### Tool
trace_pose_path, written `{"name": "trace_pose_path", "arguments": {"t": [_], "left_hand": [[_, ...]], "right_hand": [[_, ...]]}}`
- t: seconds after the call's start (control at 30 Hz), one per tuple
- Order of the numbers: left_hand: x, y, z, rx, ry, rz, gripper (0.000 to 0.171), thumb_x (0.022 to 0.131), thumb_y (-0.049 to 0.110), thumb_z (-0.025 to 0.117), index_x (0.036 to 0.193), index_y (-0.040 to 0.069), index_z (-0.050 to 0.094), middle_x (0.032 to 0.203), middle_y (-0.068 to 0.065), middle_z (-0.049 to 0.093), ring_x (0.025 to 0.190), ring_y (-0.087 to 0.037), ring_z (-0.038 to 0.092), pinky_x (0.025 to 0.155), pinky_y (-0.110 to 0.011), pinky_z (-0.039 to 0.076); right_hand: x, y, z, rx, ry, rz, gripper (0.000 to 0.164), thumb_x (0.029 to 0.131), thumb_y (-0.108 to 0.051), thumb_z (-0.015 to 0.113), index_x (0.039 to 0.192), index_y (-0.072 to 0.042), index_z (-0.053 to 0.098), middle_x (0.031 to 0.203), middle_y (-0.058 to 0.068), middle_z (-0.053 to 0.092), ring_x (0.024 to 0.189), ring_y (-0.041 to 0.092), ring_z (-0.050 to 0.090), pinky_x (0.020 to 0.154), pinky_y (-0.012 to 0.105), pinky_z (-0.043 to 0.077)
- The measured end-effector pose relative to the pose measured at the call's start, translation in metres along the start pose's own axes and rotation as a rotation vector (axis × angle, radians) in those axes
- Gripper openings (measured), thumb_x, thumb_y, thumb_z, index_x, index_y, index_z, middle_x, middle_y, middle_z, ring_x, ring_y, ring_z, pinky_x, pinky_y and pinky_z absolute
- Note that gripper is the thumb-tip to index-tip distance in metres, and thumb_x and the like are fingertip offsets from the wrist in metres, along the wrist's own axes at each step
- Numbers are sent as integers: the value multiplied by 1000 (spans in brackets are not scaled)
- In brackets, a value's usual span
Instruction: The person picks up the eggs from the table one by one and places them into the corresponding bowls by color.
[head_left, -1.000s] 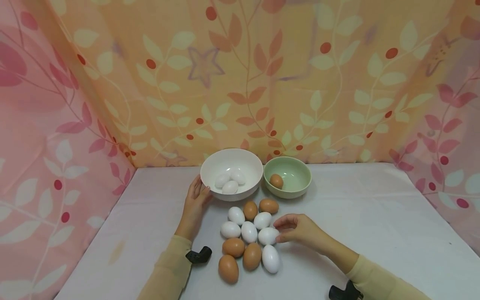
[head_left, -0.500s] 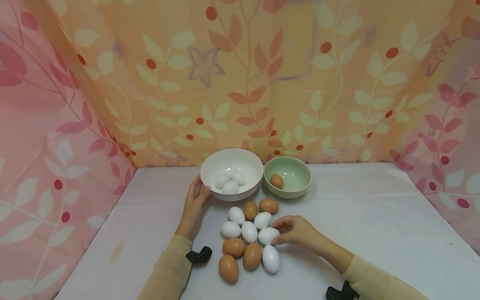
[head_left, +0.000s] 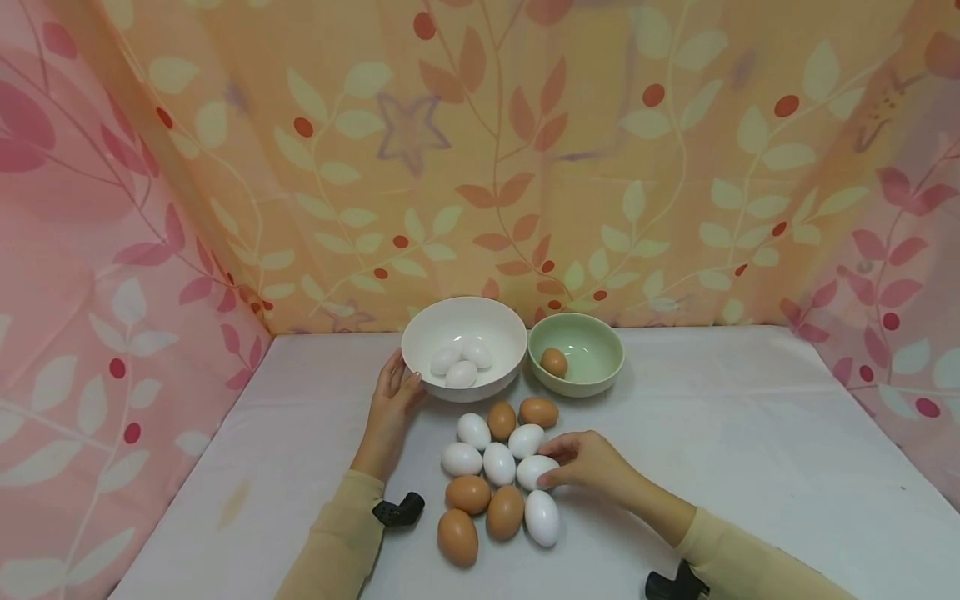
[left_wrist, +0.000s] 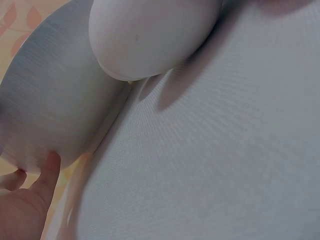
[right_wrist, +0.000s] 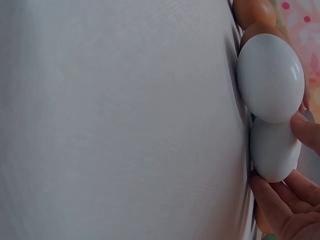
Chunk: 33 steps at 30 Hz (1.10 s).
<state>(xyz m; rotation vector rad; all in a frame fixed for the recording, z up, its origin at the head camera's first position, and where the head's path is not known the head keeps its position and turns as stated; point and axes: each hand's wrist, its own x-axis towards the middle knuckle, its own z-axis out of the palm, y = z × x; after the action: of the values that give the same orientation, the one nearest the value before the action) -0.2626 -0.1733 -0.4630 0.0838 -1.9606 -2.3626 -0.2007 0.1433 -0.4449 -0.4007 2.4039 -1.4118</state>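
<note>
My left hand (head_left: 388, 414) rests against the outer left wall of a white bowl (head_left: 423, 321), which has 3 white eggs (head_left: 461, 374) inside. In the left wrist view, thumb and fingertips touch the bowl's outside (left_wrist: 50, 95). Lower right, my right hand (head_left: 592, 465) has thumb and fingers around a white egg (head_left: 529, 472) at the right side of a cluster. The right wrist view shows the thumb on one side of that egg (right_wrist: 272, 150) and the fingers at its end, with another white egg (right_wrist: 270, 78) beside it.
A green bowl (head_left: 600, 354) with one brown egg (head_left: 553, 362) adjoins the white bowl. Several brown eggs (head_left: 505, 513) and white eggs (head_left: 461, 460) lie close together on the white cloth (head_left: 750, 442). Patterned curtains (head_left: 570, 167) hang behind and at both sides.
My right hand has moved slightly left, and its thumb and fingers have come around the white egg. The left hand stays at the white bowl.
</note>
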Motion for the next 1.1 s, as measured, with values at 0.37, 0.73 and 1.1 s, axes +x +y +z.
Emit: {"name": "trace_pose_path", "arguments": {"t": [0.37,0.73,1.1], "left_hand": [[-1,2,1,-8,5,11,65,103,19,54,159,23,20,168,1,14,153,-13,22,118,-41,37],[-1,2,3,1,7,13,65,103,18,53,159,22,20,168,0,14,153,-15,22,119,-43,37],[-1,2,3,9,18,13,64,103,18,54,159,23,21,168,-1,14,152,-16,25,118,-42,39]], "right_hand": [[0,-3,4,-1,15,20,41,73,-19,88,107,-3,74,100,6,76,94,11,67,82,22,54],[1,-2,5,-17,36,40,39,71,-23,89,103,-5,76,93,2,76,85,9,64,74,19,52],[0,-22,-16,-3,65,16,39,73,-26,88,105,-7,76,100,4,76,93,12,65,75,23,54]]}}
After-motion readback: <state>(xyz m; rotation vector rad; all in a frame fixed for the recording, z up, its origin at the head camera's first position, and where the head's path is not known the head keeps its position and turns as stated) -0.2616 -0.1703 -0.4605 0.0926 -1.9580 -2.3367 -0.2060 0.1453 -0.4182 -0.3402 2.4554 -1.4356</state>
